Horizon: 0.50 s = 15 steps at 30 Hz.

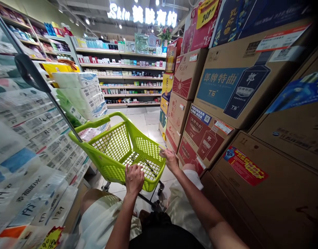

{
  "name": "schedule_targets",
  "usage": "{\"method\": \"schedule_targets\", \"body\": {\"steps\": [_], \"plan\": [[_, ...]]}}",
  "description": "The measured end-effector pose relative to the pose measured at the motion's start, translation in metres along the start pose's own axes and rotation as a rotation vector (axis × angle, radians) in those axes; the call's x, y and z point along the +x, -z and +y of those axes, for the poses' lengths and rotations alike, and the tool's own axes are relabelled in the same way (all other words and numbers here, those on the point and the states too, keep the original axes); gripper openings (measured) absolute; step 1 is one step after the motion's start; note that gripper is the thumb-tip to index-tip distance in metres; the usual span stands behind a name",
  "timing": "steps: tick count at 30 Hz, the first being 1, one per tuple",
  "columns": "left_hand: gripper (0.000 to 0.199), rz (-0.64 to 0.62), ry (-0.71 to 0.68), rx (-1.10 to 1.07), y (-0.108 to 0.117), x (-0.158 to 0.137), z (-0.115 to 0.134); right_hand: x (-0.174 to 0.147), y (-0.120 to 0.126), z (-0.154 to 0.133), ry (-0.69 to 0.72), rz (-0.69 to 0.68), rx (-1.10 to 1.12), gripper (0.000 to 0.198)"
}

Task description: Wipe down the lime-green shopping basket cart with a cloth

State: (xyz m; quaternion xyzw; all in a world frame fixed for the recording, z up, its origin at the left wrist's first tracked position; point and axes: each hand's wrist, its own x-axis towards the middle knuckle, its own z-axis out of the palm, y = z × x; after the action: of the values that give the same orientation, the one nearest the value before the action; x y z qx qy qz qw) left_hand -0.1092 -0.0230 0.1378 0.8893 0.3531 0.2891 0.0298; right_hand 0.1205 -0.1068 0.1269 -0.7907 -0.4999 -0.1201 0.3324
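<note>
A lime-green plastic shopping cart [117,169] stands in front of my legs, its latticed basket bare inside. My left hand [134,179] lies over the near rim of the basket, fingers curled over the edge. At the right corner of the same rim, my right hand [170,159] is closed, its fingertips bent over the edge. Something small and greyish shows at those fingertips, too blurred to name. The cart's green push handle [93,123] is on the far side, away from me. A dark pole with a grey grip [31,72] rises at its left.
Stacked cardboard liquor cartons [221,90] wall the right side closely. Plastic-wrapped tissue packs [36,128] are piled along the left, with more paper packs [78,91] beyond. Shelves of boxed skin-care goods [122,65] cross the back, and a tiled floor [145,121] leads there.
</note>
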Motion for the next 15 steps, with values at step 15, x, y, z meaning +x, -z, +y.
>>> {"method": "schedule_targets", "body": {"steps": [15], "plan": [[0.044, -0.009, -0.021, 0.133, 0.003, 0.004, 0.026, -0.064, -0.09, 0.0, -0.65, 0.171, 0.538, 0.053]]}}
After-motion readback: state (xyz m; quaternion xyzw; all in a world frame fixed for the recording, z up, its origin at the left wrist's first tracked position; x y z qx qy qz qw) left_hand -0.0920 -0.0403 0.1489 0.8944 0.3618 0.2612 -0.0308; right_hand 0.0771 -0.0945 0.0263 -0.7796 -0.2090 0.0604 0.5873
